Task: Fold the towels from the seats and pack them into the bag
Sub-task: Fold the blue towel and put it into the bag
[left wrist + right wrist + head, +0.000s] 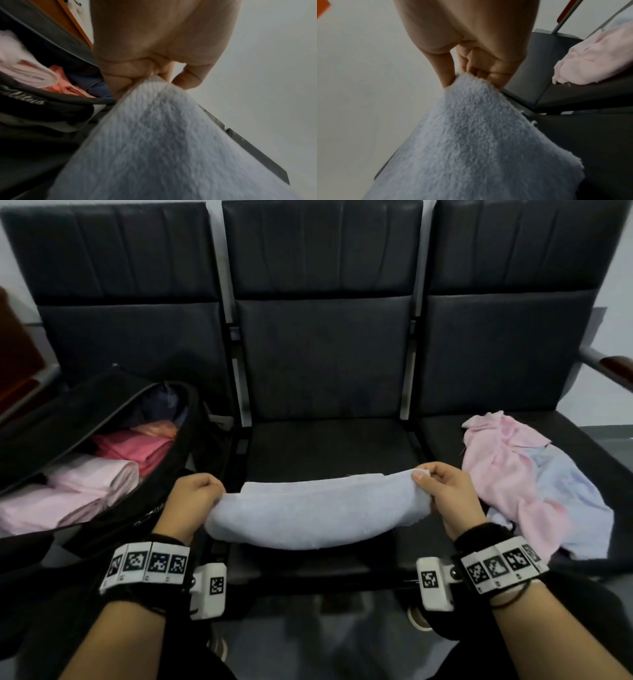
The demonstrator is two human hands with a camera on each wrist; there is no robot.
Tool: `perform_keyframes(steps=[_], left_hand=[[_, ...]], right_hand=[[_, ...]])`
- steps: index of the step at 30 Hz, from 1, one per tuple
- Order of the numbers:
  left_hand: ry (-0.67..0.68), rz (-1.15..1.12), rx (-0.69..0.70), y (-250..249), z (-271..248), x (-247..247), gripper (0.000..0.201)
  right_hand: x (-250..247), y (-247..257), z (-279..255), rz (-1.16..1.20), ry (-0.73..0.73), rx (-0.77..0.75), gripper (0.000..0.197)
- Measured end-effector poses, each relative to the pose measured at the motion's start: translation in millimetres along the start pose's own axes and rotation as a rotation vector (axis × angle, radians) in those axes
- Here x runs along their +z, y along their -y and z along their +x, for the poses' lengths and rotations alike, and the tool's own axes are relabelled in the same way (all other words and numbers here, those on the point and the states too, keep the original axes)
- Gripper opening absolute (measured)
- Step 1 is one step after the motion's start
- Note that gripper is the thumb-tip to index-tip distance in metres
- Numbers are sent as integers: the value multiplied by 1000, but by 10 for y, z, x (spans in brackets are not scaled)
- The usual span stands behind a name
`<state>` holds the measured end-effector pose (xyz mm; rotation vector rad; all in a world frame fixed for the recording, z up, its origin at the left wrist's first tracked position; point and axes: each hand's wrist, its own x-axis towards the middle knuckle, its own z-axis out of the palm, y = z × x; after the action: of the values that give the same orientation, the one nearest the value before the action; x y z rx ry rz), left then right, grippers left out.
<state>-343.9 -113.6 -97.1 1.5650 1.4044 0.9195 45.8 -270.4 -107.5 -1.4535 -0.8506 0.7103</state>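
Mid-task, one towel in hand. The pale blue terry towel [317, 513], already doubled over at least once by the look of its layered far edge, hangs stretched between both hands above the front of the black padded middle seat [325, 450], sagging in the middle.

Left hand [191, 494]: grip pinching the towel's left end, fingers curled round it; the left wrist view shows the thumb on one side of the cloth, curled fingers on the other. Right hand [448, 491]: grip likewise pinching the right end between thumb and fingers.

Done so far, judging by how things lie: the open black fabric bag [178, 460] on the left seat already holds folded pale pink towels [75, 491] and a darker pink folded piece [140, 450] behind them, with something dark blue or purple further in.

Left to do: finish folding the blue towel and put it in the bag. A crumpled heap of pink and pale blue towels [534, 487] lies unfolded on the right seat; how many pieces cannot be told.
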Motion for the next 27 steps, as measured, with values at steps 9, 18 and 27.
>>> perform_keyframes(steps=[9, 18, 27], left_hand=[[67, 78, -148, 512, 87, 310, 22], [-118, 90, -67, 615, 536, 557, 17], [-131, 162, -128, 792, 1013, 788, 19]], right_hand=[[55, -370, -16, -50, -66, 151, 9], [227, -780, 550, -192, -184, 195, 6], [332, -1102, 1045, -339, -181, 240, 5]])
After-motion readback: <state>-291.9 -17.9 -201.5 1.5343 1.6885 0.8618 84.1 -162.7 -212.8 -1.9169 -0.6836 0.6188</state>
